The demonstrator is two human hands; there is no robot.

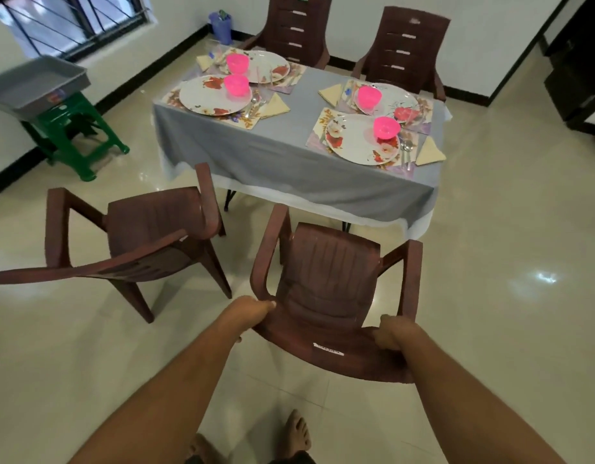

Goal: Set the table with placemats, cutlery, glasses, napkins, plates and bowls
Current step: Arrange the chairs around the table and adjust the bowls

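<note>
At lower centre, the left hand [256, 309] and right hand [388, 333] had fingers clamped on the brown plastic armchair's [326, 279] backrest, seemingly light and stiff.

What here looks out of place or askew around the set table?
Two brown chairs stand away from the table: the left chair is turned askew, its back angled away. The left hand and right hand grip the near chair by its backrest. The four place settings look orderly.
</note>
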